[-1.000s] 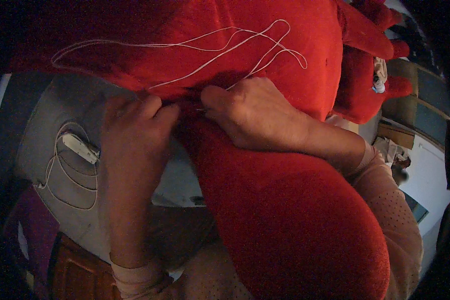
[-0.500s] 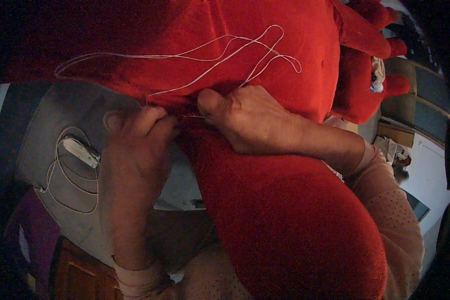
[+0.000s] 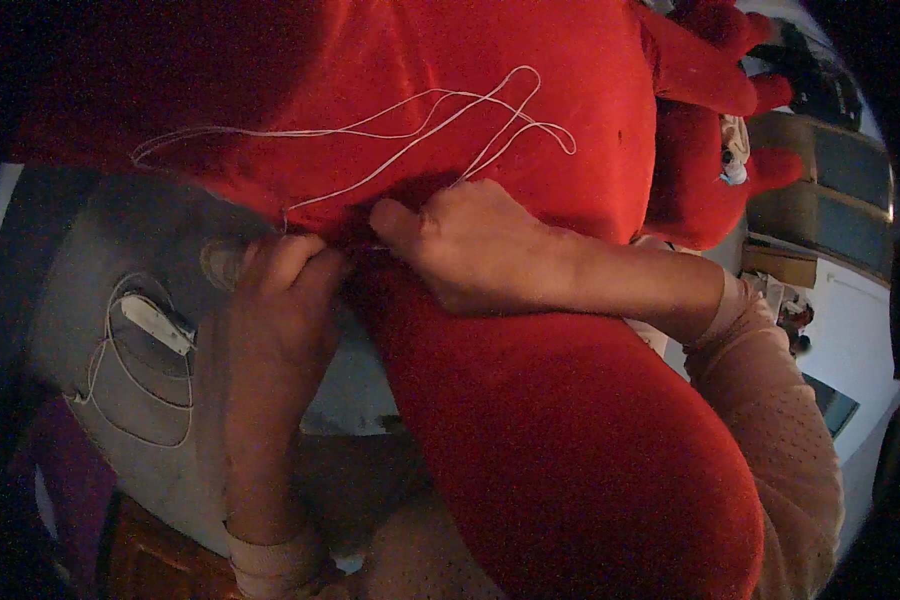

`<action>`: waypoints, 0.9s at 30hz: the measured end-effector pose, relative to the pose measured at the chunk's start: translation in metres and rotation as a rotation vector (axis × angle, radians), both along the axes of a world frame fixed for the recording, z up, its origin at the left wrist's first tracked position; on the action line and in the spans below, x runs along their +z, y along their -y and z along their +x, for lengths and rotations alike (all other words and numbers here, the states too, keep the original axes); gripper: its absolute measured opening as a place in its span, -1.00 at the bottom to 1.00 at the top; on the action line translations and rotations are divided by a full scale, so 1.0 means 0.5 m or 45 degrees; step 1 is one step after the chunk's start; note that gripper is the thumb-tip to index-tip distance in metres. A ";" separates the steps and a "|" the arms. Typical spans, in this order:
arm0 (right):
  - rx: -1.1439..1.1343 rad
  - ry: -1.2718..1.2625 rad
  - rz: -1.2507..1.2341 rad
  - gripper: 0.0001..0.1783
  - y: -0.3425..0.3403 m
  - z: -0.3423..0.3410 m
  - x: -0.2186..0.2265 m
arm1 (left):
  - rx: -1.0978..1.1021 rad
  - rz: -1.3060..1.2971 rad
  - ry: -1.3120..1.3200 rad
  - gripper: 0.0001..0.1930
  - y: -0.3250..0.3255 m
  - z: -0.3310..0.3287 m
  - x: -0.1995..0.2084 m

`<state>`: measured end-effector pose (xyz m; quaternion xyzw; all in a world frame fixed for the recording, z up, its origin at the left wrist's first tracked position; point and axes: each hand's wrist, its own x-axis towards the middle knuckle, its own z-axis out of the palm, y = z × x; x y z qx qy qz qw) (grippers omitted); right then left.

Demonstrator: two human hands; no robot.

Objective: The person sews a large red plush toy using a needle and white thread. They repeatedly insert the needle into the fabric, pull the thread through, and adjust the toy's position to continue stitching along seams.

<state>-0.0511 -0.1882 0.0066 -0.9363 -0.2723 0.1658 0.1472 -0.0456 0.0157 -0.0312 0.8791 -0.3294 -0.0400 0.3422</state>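
Note:
A big stuffed red plush piece lies across my lap. My left hand is closed, its fingers pinching the edge of the red fabric. Close beside it on the right, my right hand is a fist with the thumb pressed on a sewing needle. Only a thin, light sliver of the needle shows, pointing at the left hand. White thread lies in long loops over the plush, running from the fabric at my left fingers to behind my right hand. The stitching point itself is hidden.
On the grey surface at left lies a white power strip with a coiled cord. More red plush parts are piled at the upper right. A brown wooden piece is at the lower left, and a cardboard box stands at right.
The view has shifted slightly, so the plush and thread sit a little lower and further left. My hands are slightly closer together, and less of the needle shows between them.

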 end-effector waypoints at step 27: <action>-0.096 -0.002 0.225 -0.88 -0.010 -0.008 -0.026 | 0.632 -0.507 -0.548 -0.82 0.014 -0.030 -0.053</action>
